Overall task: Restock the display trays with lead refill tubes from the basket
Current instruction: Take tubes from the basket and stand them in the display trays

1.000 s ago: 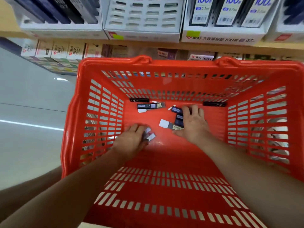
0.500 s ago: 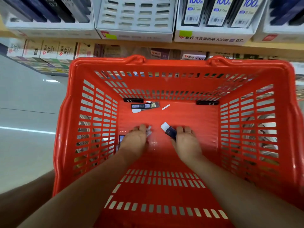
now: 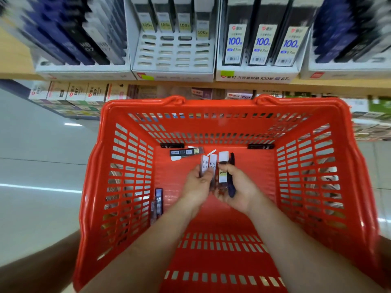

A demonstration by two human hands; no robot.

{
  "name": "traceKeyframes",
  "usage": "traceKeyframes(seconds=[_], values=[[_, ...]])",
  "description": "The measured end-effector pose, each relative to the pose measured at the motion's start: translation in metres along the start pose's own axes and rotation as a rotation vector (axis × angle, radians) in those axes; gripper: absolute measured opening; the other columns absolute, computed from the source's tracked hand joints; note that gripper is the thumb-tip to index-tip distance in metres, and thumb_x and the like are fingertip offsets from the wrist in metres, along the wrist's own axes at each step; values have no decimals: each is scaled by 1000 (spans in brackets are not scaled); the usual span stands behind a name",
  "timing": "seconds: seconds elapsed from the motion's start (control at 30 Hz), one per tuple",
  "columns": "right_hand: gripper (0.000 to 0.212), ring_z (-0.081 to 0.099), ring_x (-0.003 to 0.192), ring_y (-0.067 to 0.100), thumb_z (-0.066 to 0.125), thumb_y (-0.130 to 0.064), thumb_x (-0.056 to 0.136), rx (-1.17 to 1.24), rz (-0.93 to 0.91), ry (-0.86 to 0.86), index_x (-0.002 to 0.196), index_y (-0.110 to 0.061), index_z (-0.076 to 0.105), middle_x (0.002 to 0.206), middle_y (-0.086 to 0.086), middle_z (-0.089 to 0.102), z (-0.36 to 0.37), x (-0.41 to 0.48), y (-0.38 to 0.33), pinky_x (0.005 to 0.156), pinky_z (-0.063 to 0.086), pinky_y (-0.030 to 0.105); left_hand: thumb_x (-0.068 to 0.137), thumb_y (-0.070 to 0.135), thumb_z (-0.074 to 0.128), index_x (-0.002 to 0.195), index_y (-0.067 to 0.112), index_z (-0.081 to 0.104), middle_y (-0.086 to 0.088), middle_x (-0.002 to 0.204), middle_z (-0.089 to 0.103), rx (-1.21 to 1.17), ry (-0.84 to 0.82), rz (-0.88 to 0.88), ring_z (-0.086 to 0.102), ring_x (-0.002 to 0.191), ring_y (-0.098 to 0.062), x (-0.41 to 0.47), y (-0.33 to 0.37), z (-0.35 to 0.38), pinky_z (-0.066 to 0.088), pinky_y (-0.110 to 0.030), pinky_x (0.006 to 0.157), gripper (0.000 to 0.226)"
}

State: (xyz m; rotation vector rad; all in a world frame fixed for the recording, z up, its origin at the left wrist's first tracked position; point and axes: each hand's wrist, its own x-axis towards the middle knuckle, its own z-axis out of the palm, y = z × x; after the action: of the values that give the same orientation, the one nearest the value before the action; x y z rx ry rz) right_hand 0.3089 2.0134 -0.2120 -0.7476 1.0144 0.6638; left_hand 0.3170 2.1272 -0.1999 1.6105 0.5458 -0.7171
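- Tubes [image 3: 211, 168] stand bunched upright above the basket [image 3: 131, 166] floor, pinched between both hands at the basket's middle.
- Left hand [image 3: 196, 187] is closed on two marked "HB 0.7"; right hand [image 3: 239, 191] is curled round others, one labelled "100".
- Loose tubes [image 3: 184, 152] lie at the basket's far wall, more [image 3: 157, 203] by its left wall.
- Trays [image 3: 257, 75] beyond the basket read "100" and "0.7".

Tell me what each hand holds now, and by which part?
Left hand: two HB 0.7 tubes, gripped at their lower ends. Right hand: a white-capped tube and a dark tube, gripped around the lower half.
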Motion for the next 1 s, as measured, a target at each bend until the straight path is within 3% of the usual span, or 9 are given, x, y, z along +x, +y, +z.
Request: traceKeyframes(seconds=[0.1,0.23,0.37,0.53,0.63,0.77,0.87,1.0], values=[[11,62,57,16,62,-26,93,-11,-132,-38,96,-17,68,76,4,70,15,-18,-4,53,49,23,97,18,52,97,16,66,8,73,67,8,87,189,59,60,0,-13,16,3,47,-19,60,14],[7,63,49,9,60,-17,96,4,-295,0,95,-15,66,63,-2,70,33,-46,-12,47,51,20,99,20,49,91,21,65,4,82,71,70,41,296,66,71,-1,-35,43,4,50,-18,69,19],[10,68,57,14,60,-9,94,44,-443,-47,102,-13,66,73,4,74,44,-79,-21,51,56,26,99,14,48,82,21,66,8,76,69,17,33,375,62,66,6,-59,74,-1,47,-13,64,26],[11,67,60,16,59,1,93,-52,-710,-81,98,-7,65,75,6,71,63,-118,-25,54,56,28,95,16,56,92,3,71,-13,84,72,-237,134,366,63,74,-23,-85,109,-7,50,-32,67,20],[13,65,70,22,61,2,91,-110,-778,-123,99,-7,67,85,12,71,73,-139,-23,58,52,30,95,20,57,89,2,69,-17,81,68,-301,158,359,59,71,-27,-104,125,-8,48,-32,61,23],[15,62,61,11,62,3,91,-137,-862,-216,93,-10,68,76,6,71,86,-167,-22,53,47,24,96,23,55,86,6,70,-19,87,72,-304,147,381,65,78,-29,-129,143,-11,52,-40,71,25],[15,53,43,2,60,3,92,-151,-889,-249,85,-10,63,53,-7,61,90,-187,-24,43,41,18,99,30,48,91,8,70,-21,85,72,-225,61,434,61,65,-29,-149,153,-16,49,-35,60,32],[11,52,49,11,63,0,91,-153,-932,-255,84,-8,66,57,0,62,95,-209,-35,45,41,19,103,33,36,85,9,66,-5,58,63,-146,-104,478,55,48,-15,-172,172,-31,46,-24,48,43]])
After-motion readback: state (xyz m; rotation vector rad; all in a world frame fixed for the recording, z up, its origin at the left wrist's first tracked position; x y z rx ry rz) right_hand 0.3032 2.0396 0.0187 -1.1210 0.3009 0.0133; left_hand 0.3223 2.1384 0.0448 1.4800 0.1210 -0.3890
